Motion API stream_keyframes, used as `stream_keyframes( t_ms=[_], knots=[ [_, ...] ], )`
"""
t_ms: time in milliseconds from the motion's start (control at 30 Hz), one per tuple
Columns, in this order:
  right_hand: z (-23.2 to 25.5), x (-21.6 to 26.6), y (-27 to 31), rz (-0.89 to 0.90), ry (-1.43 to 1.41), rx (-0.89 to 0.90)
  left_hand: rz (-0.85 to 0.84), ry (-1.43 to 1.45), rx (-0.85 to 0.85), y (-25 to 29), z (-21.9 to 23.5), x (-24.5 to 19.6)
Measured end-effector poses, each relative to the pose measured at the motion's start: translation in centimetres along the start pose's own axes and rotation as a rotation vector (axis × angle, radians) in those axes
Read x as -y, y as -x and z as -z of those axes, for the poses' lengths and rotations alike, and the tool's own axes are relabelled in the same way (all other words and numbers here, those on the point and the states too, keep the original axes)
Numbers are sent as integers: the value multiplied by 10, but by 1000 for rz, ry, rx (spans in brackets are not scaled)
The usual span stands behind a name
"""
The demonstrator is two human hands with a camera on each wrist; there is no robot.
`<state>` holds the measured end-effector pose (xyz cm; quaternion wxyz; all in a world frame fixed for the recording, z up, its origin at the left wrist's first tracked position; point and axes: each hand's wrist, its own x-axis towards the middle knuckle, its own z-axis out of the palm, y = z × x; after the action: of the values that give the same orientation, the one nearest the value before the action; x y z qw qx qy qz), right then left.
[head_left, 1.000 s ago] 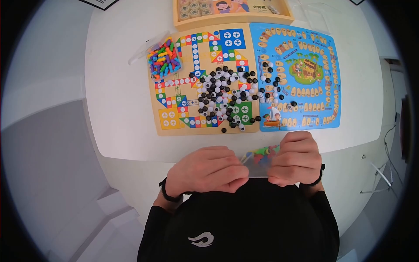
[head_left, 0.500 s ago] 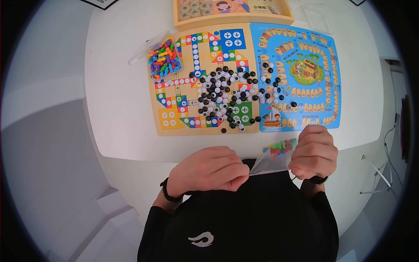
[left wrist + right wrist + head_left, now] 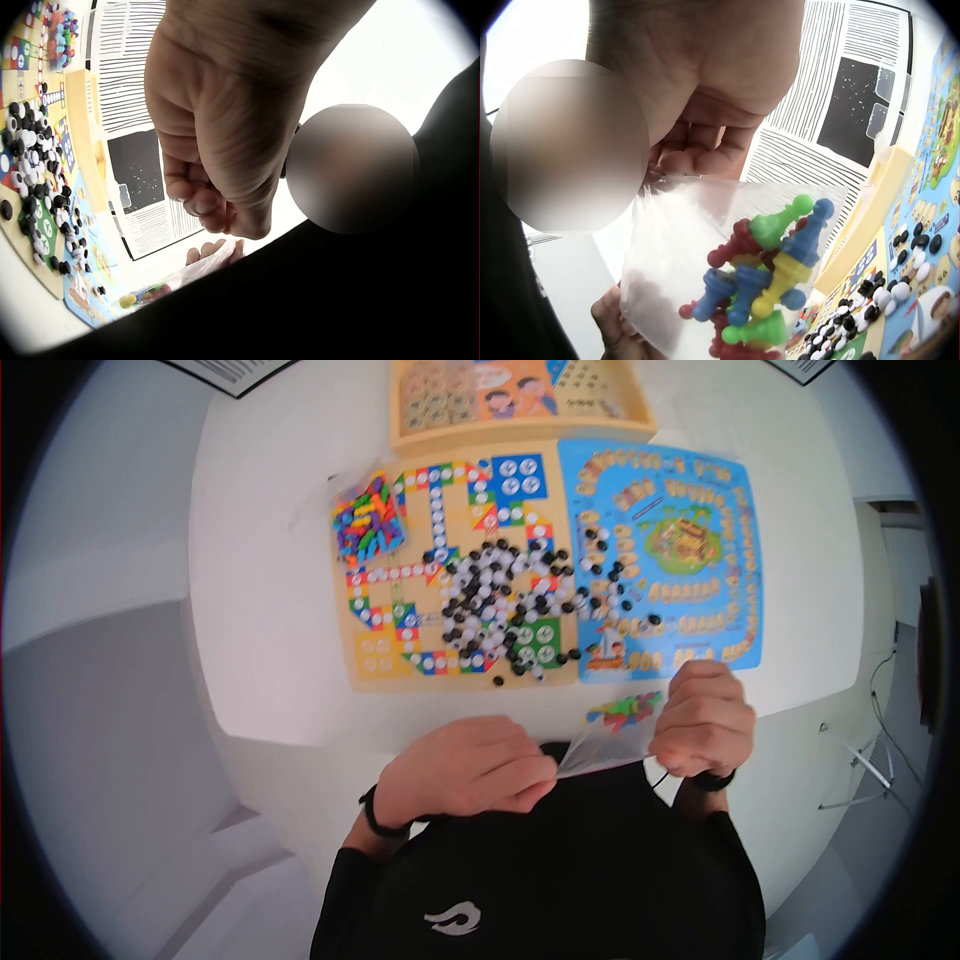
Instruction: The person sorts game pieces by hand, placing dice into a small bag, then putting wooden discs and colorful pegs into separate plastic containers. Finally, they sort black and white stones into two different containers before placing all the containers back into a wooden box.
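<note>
A clear plastic bag [image 3: 607, 748] is stretched between both hands, close in front of the black shirt. My left hand [image 3: 470, 765] pinches one corner of its edge. The right hand [image 3: 705, 720] grips the opposite side with curled fingers. Inside the bag are several pawns [image 3: 754, 277] in red, blue, green and yellow, bunched at the end away from my body, as the right wrist view shows closely. In the left wrist view the thumb and bent fingers [image 3: 214, 214] meet at the bag's edge.
Beyond the hands lies a printed game board [image 3: 385, 660] joined to a blue one [image 3: 730, 570]. Black and white round pieces [image 3: 490, 595] are scattered across both. A clear box of colourful pawns [image 3: 368, 520] stands at the left, a wooden tray [image 3: 520, 435] at the back.
The right hand has moved away to the right, pulling the bag taut and exposing more of it. The left hand keeps its pinch. The head view has shifted, so the boards appear lower.
</note>
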<state>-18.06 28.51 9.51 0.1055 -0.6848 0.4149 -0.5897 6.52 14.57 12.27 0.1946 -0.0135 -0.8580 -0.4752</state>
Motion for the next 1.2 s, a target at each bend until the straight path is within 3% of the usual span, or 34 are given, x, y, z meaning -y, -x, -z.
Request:
stream_keyframes(
  t_ms=[200, 400, 467, 567, 633, 667, 733, 900, 1000, 1067, 1133, 1200],
  knots=[
    [5, 2, 4, -95, 10, 34, 24, -66, -13, 1, 0, -1],
    [11, 6, -13, -202, -73, 221, -11, -143, -102, 9, 5, 5],
    [14, 5, -20, -242, 18, 355, 12, -177, -152, 13, 8, 8],
    [19, 0, -41, -292, 199, 340, 72, -251, -289, 27, 11, 17],
    [23, -8, -49, -358, 249, 205, 169, -281, -412, 39, 9, 27],
    [25, -12, -56, -402, 293, 146, 174, -283, -423, 42, 9, 31],
    [34, -23, -64, -604, 149, -60, 351, -348, -407, 46, 10, 38],
    [57, -86, -118, -472, 205, -438, 411, -385, -364, 58, -5, 56],
    [76, -130, -128, -495, 208, -532, 385, -372, -323, 63, -14, 65],
    [99, -157, -104, -555, 201, -523, 373, -418, -315, 64, -16, 69],
    [99, -167, -77, -715, 158, -644, 393, -441, -315, 66, -16, 71],
    [87, -154, -46, -788, 208, -586, 420, -460, -307, 68, -16, 73]
  ],
)
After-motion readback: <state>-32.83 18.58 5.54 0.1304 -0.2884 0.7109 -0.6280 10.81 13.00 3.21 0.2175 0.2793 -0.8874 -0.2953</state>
